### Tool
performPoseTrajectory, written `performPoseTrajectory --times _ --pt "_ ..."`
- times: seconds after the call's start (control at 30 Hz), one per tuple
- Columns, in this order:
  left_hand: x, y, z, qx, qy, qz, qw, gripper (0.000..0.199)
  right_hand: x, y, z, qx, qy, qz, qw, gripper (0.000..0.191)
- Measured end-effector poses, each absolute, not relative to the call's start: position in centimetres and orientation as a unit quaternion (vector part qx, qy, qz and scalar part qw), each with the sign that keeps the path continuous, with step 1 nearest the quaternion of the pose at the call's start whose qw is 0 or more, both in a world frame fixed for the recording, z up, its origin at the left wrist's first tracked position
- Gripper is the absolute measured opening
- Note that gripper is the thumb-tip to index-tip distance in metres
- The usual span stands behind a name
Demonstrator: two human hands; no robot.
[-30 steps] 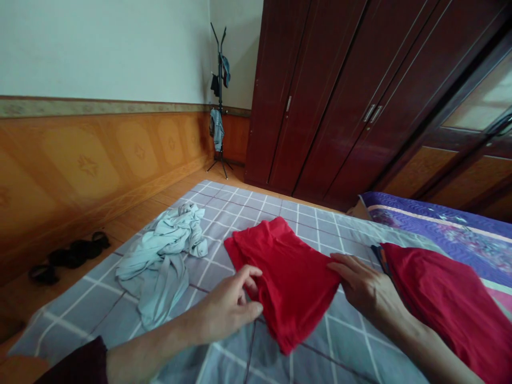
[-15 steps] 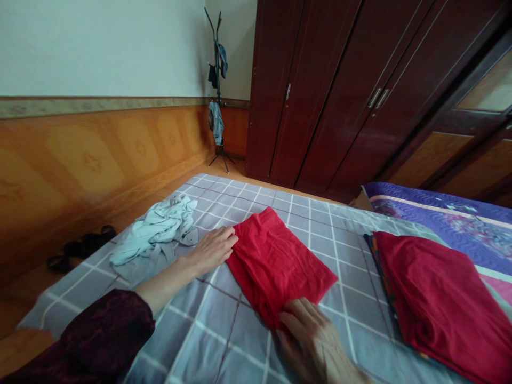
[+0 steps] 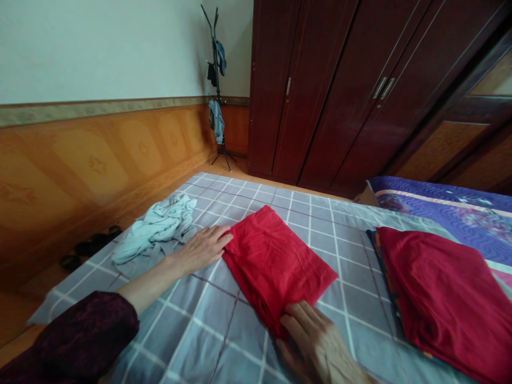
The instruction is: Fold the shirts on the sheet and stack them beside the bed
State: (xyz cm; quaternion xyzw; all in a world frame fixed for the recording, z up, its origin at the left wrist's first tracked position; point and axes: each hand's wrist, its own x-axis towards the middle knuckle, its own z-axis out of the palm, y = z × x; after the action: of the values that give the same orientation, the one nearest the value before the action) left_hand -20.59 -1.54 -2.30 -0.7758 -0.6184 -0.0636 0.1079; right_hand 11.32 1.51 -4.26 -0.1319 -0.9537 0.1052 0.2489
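A folded red cloth point(image 3: 280, 256) lies on the grey checked bedspread point(image 3: 216, 325). At its left corner, my left hand point(image 3: 208, 246) pinches the edge between thumb and fingers. My right hand point(image 3: 316, 338) grips the near corner, its fingertips on top and the thumb low beside the edge. Further right, another folded red cloth point(image 3: 448, 298) rests on a stack with dark and orange edges. A crumpled pale blue garment point(image 3: 160, 226) lies left of my left hand.
A purple patterned cover point(image 3: 452, 200) lies beyond the bed at the right. Dark red wardrobes point(image 3: 312, 96) and a coat rack point(image 3: 218, 96) stand behind. Dark shoes point(image 3: 90, 246) are on the floor at the left.
My left hand has shifted slightly left, with the cloth's left corner drawn out a little and its top looking smoother. The view has turned slightly.
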Motion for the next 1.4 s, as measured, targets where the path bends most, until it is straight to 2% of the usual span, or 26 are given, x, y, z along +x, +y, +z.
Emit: performPoseTrajectory --times 0.07,0.17,0.27,0.37,0.47,0.53,0.57,0.67,0.73,0.83,0.93,1.03,1.13,1.2,1.3,1.4 --pt "-20.3 -1.3 -2.7 -0.786 -0.608 -0.045 0.104 0.029 11.1 1.3 -4.7 -0.130 -0.956 0.086 0.250 0.011" --pt "-20.3 -0.9 -2.8 -0.796 -0.598 0.007 0.093 0.020 11.4 1.1 -4.8 -0.115 -0.953 0.070 0.272 0.021" --pt "-20.6 -0.8 -1.6 -0.791 -0.607 0.016 0.072 0.021 12.0 1.1 -3.9 -0.123 -0.959 0.091 0.237 0.011" --pt "-19.4 -0.4 0.8 -0.795 -0.606 -0.011 0.036 0.026 12.1 1.7 -1.9 -0.141 -0.963 0.135 0.188 0.017" --pt "-15.3 0.9 2.6 -0.822 -0.563 -0.083 0.010 0.032 10.9 2.8 -0.9 -0.187 -0.950 0.129 0.214 0.023" --pt "-11.7 2.4 2.1 -0.841 -0.527 -0.125 -0.013 0.037 9.9 3.5 -1.8 -0.229 -0.943 0.075 0.229 0.025" --pt "-10.1 3.2 1.3 -0.845 -0.516 -0.139 -0.024 0.038 9.4 3.7 -2.8 -0.245 -0.941 0.038 0.230 0.030" --pt "-8.0 5.9 -2.3 -0.837 -0.528 -0.125 -0.068 0.045 8.6 4.0 -6.2 -0.259 -0.938 -0.060 0.222 0.065" --pt "-9.4 7.5 -4.3 -0.826 -0.548 -0.098 -0.084 0.056 8.6 3.8 -7.8 -0.254 -0.939 -0.085 0.218 0.074" --pt "-13.9 9.3 -5.0 -0.766 -0.636 -0.067 -0.070 0.063 8.8 3.5 -8.3 -0.264 -0.937 -0.081 0.212 0.076" --pt "-15.8 10.5 -3.9 -0.678 -0.731 -0.051 -0.049 0.060 8.9 3.5 -7.7 -0.278 -0.937 -0.062 0.202 0.077" --pt "-13.0 11.1 -3.4 -0.745 -0.661 -0.084 -0.027 0.055 8.9 3.7 -7.7 -0.275 -0.941 -0.042 0.194 0.077" --pt "-9.5 12.4 -3.8 -0.826 -0.553 -0.068 -0.088 0.055 8.9 3.7 -8.3 -0.273 -0.942 -0.024 0.192 0.077" --pt "-8.9 13.8 -3.7 -0.794 -0.595 -0.043 -0.119 0.057 9.0 3.6 -8.5 -0.278 -0.942 -0.013 0.191 0.078" --pt "-8.7 15.3 -3.2 -0.726 -0.679 -0.049 -0.103 0.063 9.0 3.5 -8.4 -0.281 -0.941 0.002 0.187 0.079" --pt "-6.7 15.0 -3.4 -0.769 -0.625 -0.075 -0.107 0.071 9.3 4.0 -7.9 -0.288 -0.938 0.020 0.190 0.079"
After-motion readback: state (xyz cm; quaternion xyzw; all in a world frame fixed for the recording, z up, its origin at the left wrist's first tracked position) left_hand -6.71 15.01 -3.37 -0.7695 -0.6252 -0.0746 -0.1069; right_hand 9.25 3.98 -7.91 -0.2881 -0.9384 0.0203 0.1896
